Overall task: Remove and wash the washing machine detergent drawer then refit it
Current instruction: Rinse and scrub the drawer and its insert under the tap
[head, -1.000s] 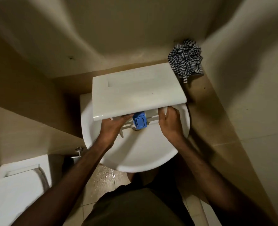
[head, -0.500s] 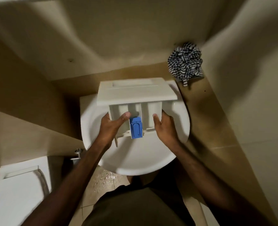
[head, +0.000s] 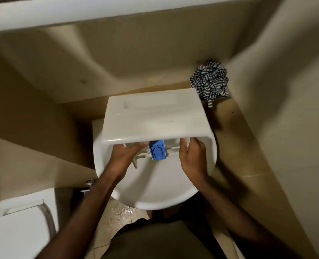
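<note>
At the centre of the frame we hold the detergent drawer [head: 155,116] over the wash basin [head: 155,193], its broad front panel turned up toward us and running left to right, its body pointing back at us. Our left hand [head: 124,157] and right hand [head: 191,157] clamp the drawer's body from either side, fingers curled under the panel, equally near. Between them sits the blue siphon insert [head: 157,153] in the drawer's middle compartment; the other compartments are hidden. The basin bowl looks empty. Beyond, upper right, a striped cloth [head: 210,80] lies bunched on the ledge.
</note>
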Demonstrator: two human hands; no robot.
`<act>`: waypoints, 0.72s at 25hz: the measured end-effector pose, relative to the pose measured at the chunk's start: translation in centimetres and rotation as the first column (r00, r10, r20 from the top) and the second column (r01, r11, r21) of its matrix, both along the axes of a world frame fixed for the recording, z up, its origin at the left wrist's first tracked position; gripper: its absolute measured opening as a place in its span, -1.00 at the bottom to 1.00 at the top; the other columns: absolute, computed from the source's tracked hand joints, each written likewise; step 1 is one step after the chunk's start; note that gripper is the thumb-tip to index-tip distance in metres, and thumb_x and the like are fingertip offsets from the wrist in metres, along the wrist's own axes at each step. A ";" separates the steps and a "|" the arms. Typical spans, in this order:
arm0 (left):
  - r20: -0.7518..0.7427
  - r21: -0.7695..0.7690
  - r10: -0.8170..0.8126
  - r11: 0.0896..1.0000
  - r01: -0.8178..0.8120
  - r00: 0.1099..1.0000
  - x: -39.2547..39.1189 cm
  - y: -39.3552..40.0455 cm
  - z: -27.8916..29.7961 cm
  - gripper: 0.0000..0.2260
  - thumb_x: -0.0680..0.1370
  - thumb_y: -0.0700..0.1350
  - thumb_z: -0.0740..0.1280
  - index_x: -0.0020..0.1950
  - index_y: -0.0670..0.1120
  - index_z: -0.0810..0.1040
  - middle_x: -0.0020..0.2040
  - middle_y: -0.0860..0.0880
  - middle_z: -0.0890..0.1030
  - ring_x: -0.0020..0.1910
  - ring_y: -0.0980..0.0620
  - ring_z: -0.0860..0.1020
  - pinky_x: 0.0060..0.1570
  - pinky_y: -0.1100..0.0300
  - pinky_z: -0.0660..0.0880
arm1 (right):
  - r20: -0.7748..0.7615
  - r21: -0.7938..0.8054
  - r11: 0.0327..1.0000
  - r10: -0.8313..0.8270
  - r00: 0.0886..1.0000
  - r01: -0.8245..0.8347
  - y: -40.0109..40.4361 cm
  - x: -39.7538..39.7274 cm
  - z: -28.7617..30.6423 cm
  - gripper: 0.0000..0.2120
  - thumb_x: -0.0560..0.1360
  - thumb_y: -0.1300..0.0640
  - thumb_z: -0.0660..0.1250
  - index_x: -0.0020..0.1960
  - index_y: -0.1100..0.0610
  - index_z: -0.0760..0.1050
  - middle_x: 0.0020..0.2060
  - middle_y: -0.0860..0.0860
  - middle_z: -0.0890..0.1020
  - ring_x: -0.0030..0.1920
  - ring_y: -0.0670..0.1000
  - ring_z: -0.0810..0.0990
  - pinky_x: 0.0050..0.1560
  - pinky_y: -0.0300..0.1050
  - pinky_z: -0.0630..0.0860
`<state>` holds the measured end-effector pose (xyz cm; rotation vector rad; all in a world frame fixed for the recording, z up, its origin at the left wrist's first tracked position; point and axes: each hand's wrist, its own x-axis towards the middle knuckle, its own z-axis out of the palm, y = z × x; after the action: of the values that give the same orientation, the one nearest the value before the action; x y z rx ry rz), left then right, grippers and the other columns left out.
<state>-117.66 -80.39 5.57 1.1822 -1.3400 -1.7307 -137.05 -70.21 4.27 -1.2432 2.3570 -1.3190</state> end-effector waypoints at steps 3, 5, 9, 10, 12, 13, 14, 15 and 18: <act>0.063 -0.031 -0.004 1.000 0.006 0.998 -0.4 -0.3 0.7 -0.68 0.33 0.11 0.67 0.03 0.12 0.75 -0.03 0.08 0.78 0.00 0.06 0.74 -0.11 0.10 0.65 | 0.178 0.118 0.991 0.044 0.983 -0.065 -0.2 0.3 -0.1 -0.77 0.69 0.21 0.27 0.09 0.40 0.56 -0.19 0.24 0.66 -0.12 0.29 0.63 -0.03 0.05 0.54; 0.052 -0.007 0.024 1.000 -0.024 0.998 -0.9 -0.1 1.2 -0.64 0.35 0.13 0.65 0.06 0.05 0.73 -0.03 0.07 0.78 0.04 0.02 0.74 -0.01 0.06 0.65 | 0.185 0.149 0.985 0.062 0.981 -0.091 -0.8 -0.3 0.2 -0.77 0.70 0.17 0.27 0.05 0.36 0.53 -0.31 0.05 0.58 -0.23 0.16 0.55 -0.11 -0.03 0.45; 0.002 -0.102 -0.007 0.995 0.007 1.000 -0.3 0.4 1.3 -0.84 0.36 0.04 0.61 -0.09 0.18 0.75 -0.17 0.12 0.76 -0.08 0.08 0.72 -0.12 0.28 0.61 | 0.038 -0.050 0.997 -0.050 0.998 0.052 -0.3 -0.3 0.9 -0.78 0.64 0.19 0.28 0.10 0.35 0.59 -0.13 0.22 0.70 -0.07 0.11 0.60 -0.01 -0.27 0.40; 0.021 -0.093 0.002 0.996 0.000 1.000 -0.4 0.3 1.1 -0.83 0.34 0.05 0.64 -0.12 0.15 0.75 -0.20 0.12 0.75 -0.10 0.07 0.72 -0.13 0.27 0.61 | 0.081 -0.020 0.999 -0.029 0.996 0.031 -0.4 -0.1 0.7 -0.79 0.65 0.22 0.29 0.10 0.37 0.58 -0.12 0.24 0.69 -0.05 0.16 0.62 0.01 -0.26 0.40; 0.049 -0.017 0.039 0.999 -0.038 0.998 -0.9 0.4 1.2 -0.74 0.34 0.06 0.68 -0.04 0.06 0.76 -0.10 0.08 0.78 -0.04 0.08 0.74 -0.01 0.11 0.66 | 0.180 0.141 0.987 0.050 0.982 -0.076 -1.1 -0.4 0.2 -0.79 0.68 0.22 0.28 0.07 0.39 0.55 -0.23 0.17 0.64 -0.12 0.23 0.63 -0.06 -0.14 0.42; 0.047 -0.001 0.047 0.999 -0.047 0.998 -0.8 0.5 1.1 -0.73 0.37 0.06 0.66 0.01 0.04 0.75 -0.04 0.05 0.78 0.00 0.07 0.74 0.07 0.00 0.68 | 0.162 0.149 0.984 0.071 0.984 -0.096 -1.2 -0.5 0.3 -0.79 0.69 0.21 0.28 0.08 0.38 0.55 -0.27 0.10 0.61 -0.16 0.20 0.60 -0.09 -0.14 0.39; 0.022 -0.027 0.050 0.998 -0.050 0.998 -0.6 0.6 1.0 -0.75 0.40 0.05 0.65 0.04 0.08 0.75 0.00 0.06 0.78 0.04 0.07 0.74 0.08 0.01 0.69 | 0.110 0.098 0.992 0.070 0.991 -0.081 -1.3 -0.4 0.5 -0.80 0.69 0.21 0.29 0.09 0.37 0.56 -0.27 0.09 0.62 -0.17 0.17 0.58 -0.12 -0.18 0.36; -0.020 -0.065 0.043 0.997 -0.045 0.999 -0.3 0.6 1.0 -0.75 0.40 0.04 0.63 0.06 0.16 0.75 0.03 0.09 0.78 0.06 0.10 0.73 0.01 0.13 0.69 | 0.052 0.018 0.999 0.046 0.998 -0.047 -1.2 -0.3 0.8 -0.81 0.67 0.23 0.29 0.07 0.36 0.58 -0.23 0.15 0.66 -0.15 0.13 0.57 -0.15 -0.21 0.34; -0.025 -0.067 0.015 0.998 -0.017 1.000 0.4 0.7 0.9 -0.72 0.34 0.06 0.63 0.03 0.23 0.76 0.00 0.14 0.77 0.01 0.17 0.73 -0.13 0.28 0.64 | 0.042 0.002 1.000 0.030 0.999 -0.030 -0.6 0.2 0.5 -0.83 0.66 0.25 0.29 0.06 0.36 0.59 -0.14 0.26 0.70 -0.11 0.18 0.62 -0.12 -0.14 0.40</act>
<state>-117.27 -79.71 6.49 1.1285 -1.3601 -1.6701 -136.81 -70.85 4.82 -1.2332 2.3016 -1.3199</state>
